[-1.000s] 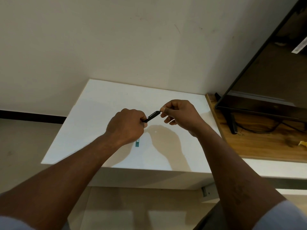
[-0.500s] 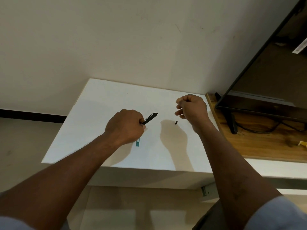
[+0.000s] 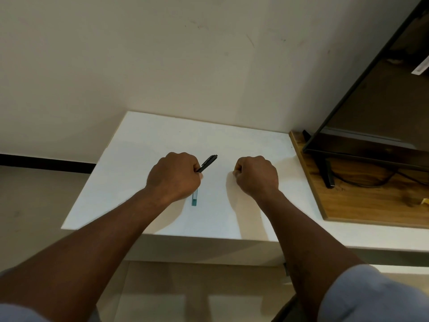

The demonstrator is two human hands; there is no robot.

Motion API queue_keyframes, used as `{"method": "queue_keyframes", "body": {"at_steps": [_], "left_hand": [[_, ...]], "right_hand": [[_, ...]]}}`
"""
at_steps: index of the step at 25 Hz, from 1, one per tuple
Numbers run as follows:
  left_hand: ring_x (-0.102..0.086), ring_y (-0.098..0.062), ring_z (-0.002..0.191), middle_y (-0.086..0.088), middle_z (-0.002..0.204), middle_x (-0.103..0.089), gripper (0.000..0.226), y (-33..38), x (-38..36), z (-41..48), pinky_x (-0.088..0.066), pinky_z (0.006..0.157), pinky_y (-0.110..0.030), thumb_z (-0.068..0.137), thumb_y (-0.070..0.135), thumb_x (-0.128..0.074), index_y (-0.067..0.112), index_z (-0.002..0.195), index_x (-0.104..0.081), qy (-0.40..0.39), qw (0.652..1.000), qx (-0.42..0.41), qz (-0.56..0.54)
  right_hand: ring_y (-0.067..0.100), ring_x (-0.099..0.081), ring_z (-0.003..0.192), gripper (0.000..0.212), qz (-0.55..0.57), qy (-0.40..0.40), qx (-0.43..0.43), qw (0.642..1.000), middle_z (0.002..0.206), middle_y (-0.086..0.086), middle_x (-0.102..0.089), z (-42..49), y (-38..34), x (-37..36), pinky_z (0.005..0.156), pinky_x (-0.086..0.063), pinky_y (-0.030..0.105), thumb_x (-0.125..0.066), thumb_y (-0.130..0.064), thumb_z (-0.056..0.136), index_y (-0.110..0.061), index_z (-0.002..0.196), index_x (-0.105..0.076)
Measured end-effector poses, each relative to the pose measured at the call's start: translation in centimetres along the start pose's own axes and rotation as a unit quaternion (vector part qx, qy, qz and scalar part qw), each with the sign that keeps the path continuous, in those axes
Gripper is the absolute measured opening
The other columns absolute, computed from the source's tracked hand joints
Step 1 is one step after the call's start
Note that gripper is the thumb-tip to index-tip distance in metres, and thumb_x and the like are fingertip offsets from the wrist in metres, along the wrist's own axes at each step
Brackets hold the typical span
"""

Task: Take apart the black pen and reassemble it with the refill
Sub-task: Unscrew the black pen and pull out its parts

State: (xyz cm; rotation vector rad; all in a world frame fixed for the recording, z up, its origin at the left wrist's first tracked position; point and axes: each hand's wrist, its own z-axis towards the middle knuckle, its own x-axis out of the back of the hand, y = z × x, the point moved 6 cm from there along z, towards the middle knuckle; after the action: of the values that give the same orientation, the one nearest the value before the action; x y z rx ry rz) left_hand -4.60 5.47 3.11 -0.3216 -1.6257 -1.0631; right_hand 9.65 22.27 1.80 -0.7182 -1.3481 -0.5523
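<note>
1. My left hand (image 3: 173, 176) is fisted tight round the slim black plastic pen (image 3: 207, 163); its free end juts up and right out of the fist. The small teal-tipped clear refill (image 3: 195, 198) lies on the white table (image 3: 144, 145) just below that grip.
2. A second ago both hands shared the pen; now they are apart, so a small piece has probably come off.
3. My right hand (image 3: 256, 175), well right of the pen, is curled closed; I cannot tell whether it holds anything.
</note>
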Motion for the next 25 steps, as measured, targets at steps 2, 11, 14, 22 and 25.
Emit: {"method": "queue_keyframes", "body": {"at_steps": [2, 11, 14, 22, 25], "left_hand": [[-0.064, -0.024, 0.077, 0.005, 0.081, -0.069, 0.012, -0.2, 0.2, 0.1, -0.045, 0.063, -0.029, 0.088, 0.039, -0.066, 0.031, 0.090, -0.074, 0.002, 1.000, 0.003, 0.001], [-0.065, -0.023, 0.078, 0.007, 0.083, -0.070, 0.014, -0.1, 0.4, 0.3, -0.046, 0.063, -0.029, 0.088, 0.042, -0.067, 0.032, 0.092, -0.074, 0.008, 1.000, 0.006, -0.008], [-0.065, -0.023, 0.079, 0.006, 0.085, -0.070, 0.016, 0.1, 0.4, 0.2, -0.045, 0.063, -0.029, 0.088, 0.046, -0.067, 0.033, 0.094, -0.073, 0.003, 1.000, 0.006, -0.006], [-0.070, -0.018, 0.074, 0.008, 0.080, -0.075, 0.023, 1.1, 0.2, -0.4, -0.058, 0.071, -0.036, 0.091, 0.054, -0.063, 0.032, 0.093, -0.068, -0.019, 0.999, -0.001, -0.039], [-0.072, -0.011, 0.071, 0.011, 0.070, -0.076, 0.022, 1.3, 0.0, -0.5, -0.059, 0.070, -0.035, 0.093, 0.052, -0.064, 0.031, 0.088, -0.066, -0.038, 0.996, -0.006, -0.077]], "right_hand": [[0.030, -0.068, 0.088, 0.013, -0.012, -0.007, -0.002, 1.000, 0.097, 0.004, -0.072, 0.1, -0.1, -0.3, 0.068, -0.044, 0.030, -0.064, -0.028, 0.095, -0.026, 0.100, -0.076], [0.019, -0.075, 0.077, 0.009, 0.218, 0.063, -0.069, 0.971, 0.082, -0.005, -0.079, 1.3, 2.1, 3.7, 0.075, -0.063, 0.039, -0.075, -0.027, 0.093, -0.023, 0.086, -0.078], [0.018, -0.076, 0.069, 0.016, 0.229, 0.048, -0.068, 0.970, 0.073, -0.004, -0.078, 1.1, 2.3, 4.1, 0.079, -0.064, 0.043, -0.075, -0.033, 0.094, -0.023, 0.081, -0.076], [0.015, -0.080, 0.070, 0.021, 0.371, -0.137, -0.008, 0.918, 0.085, -0.007, -0.082, -0.1, -1.5, 2.7, 0.054, -0.057, 0.022, -0.076, -0.038, 0.096, -0.018, 0.095, -0.077], [0.018, -0.080, 0.075, 0.028, 0.405, -0.181, 0.003, 0.896, 0.092, -0.004, -0.083, -0.6, -2.9, 2.2, 0.057, -0.056, 0.022, -0.072, -0.043, 0.098, -0.016, 0.100, -0.077]]}}
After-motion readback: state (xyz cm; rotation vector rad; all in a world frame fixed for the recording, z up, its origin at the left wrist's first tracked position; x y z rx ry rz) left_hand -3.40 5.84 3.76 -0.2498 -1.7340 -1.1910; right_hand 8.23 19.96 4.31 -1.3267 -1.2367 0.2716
